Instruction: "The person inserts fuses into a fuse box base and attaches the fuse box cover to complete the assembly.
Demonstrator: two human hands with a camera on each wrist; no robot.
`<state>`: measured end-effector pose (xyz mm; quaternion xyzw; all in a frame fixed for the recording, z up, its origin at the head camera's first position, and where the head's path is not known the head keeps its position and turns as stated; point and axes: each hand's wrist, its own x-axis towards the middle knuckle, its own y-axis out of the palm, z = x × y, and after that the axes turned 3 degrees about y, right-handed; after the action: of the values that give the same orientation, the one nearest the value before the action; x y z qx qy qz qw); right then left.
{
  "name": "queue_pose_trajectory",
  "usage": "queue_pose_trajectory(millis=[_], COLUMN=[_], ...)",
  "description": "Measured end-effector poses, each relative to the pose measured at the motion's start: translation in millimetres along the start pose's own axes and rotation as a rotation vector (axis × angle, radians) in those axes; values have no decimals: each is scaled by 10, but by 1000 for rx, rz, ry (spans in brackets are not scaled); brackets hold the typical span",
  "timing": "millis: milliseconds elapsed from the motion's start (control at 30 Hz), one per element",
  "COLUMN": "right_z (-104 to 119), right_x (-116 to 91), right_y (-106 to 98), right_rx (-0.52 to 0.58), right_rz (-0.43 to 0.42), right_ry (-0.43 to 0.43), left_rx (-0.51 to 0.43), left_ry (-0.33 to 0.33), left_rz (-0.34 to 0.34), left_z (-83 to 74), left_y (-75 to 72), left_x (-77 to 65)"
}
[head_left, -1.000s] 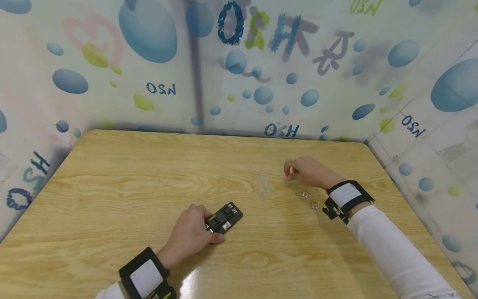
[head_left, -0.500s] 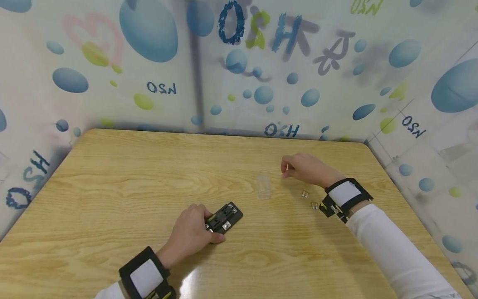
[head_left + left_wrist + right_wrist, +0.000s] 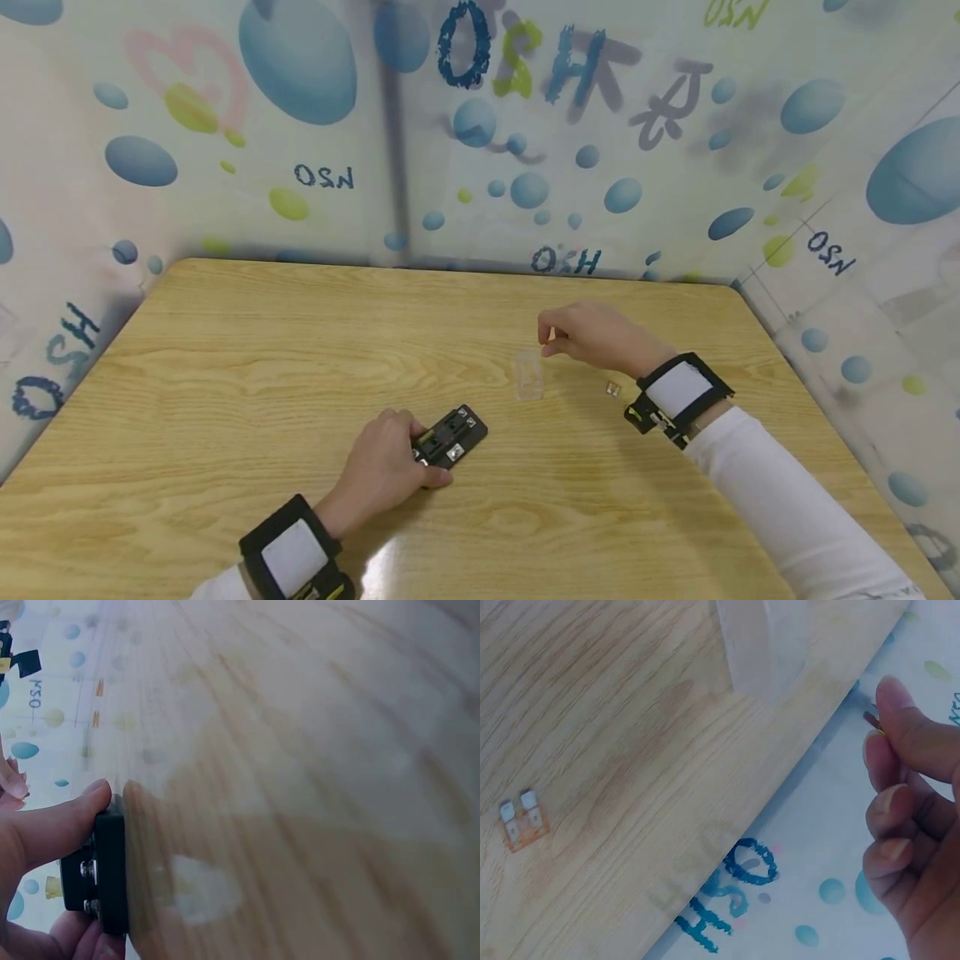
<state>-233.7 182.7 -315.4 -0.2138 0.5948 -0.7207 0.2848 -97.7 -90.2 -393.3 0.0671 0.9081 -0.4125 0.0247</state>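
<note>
Left hand (image 3: 386, 462) grips the black block (image 3: 454, 435) by its left end, thumb along the near edge and fingers round the far edge. The block sits near the middle of the bench (image 3: 262, 350), angled so its free end points far and right. It carries silver metal fittings and a thin yellow strip on its upper face.

Farther away and to the right, the right hand (image 3: 596, 336) is held above the bench, pinching a small piece (image 3: 871, 719) between thumb and index finger, the other fingers curled in. Only a dull metallic tip and a trace of yellow show; the rest is hidden by the fingers.

Just left and near of those fingertips, a clear case (image 3: 528, 375) lies on the bench, well apart from the block. To the right of the case, near the right wrist, lies a fuse (image 3: 523, 820) with an orange see-through body and two metal blades. The left wrist view shows two small orange pieces (image 3: 99, 688), apart from each other.

Each wrist wears a black strap (image 3: 678, 390) with a white panel, below a white sleeve (image 3: 787, 500). Beyond the bench's far edge, a white wall (image 3: 450, 192) bears blue and green spots and mirrored lettering.
</note>
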Motion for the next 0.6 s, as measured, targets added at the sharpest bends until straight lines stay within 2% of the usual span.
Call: queue_pose_trajectory(millis=[367, 500, 600], right_z=[121, 157, 206], right_x=[48, 62, 74], right_y=[-4, -19, -31], right_rx=[17, 9, -7], right_rz=[-58, -62, -32], right_ry=[-107, -113, -101], left_rx=[1, -3, -3], left_ry=[-17, -15, -15], left_rz=[16, 14, 14], left_z=[-12, -16, -18], left_y=[-16, -15, -13], left_x=[7, 9, 9])
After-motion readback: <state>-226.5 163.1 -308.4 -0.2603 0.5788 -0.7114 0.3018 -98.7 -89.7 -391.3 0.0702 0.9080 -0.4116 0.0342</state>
